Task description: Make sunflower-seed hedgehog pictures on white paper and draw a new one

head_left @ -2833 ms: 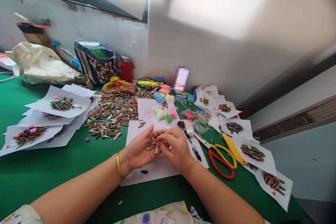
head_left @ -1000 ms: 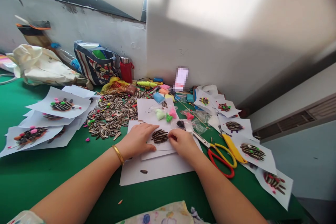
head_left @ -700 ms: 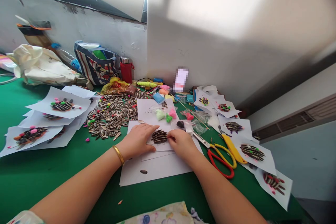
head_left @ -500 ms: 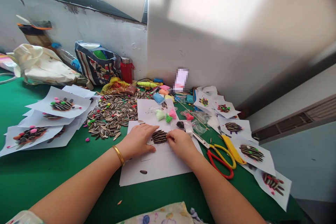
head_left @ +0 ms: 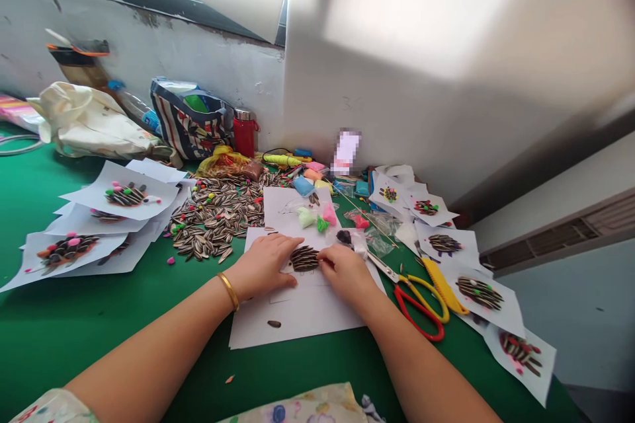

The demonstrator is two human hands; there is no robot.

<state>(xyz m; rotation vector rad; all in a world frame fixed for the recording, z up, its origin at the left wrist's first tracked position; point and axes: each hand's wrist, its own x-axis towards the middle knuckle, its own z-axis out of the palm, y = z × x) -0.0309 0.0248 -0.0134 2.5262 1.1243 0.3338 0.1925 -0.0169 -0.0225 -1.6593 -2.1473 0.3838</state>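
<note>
On a white paper sheet (head_left: 302,317) sits an oval cluster of striped sunflower seeds (head_left: 304,258). My left hand (head_left: 265,264) lies at its left edge, fingers spread on the paper and nothing held. At the right end of the cluster, my right hand (head_left: 347,274) has thumb and forefinger pinched together; what they hold, if anything, is too small to make out. One loose seed (head_left: 274,324) rests lower on the sheet. Green, pink and pale green clay lumps (head_left: 321,223) are beyond the hands.
A seed pile (head_left: 213,215) spreads to the left, near finished seed pictures (head_left: 131,195). On the right are scissors (head_left: 419,307), a yellow cutter (head_left: 444,284) and more seed pictures (head_left: 480,292). Bags and a red flask (head_left: 244,135) stand along the wall.
The whole view has shifted slightly, so things appear a little farther right. Both hands keep nearly the same places around the seed cluster.
</note>
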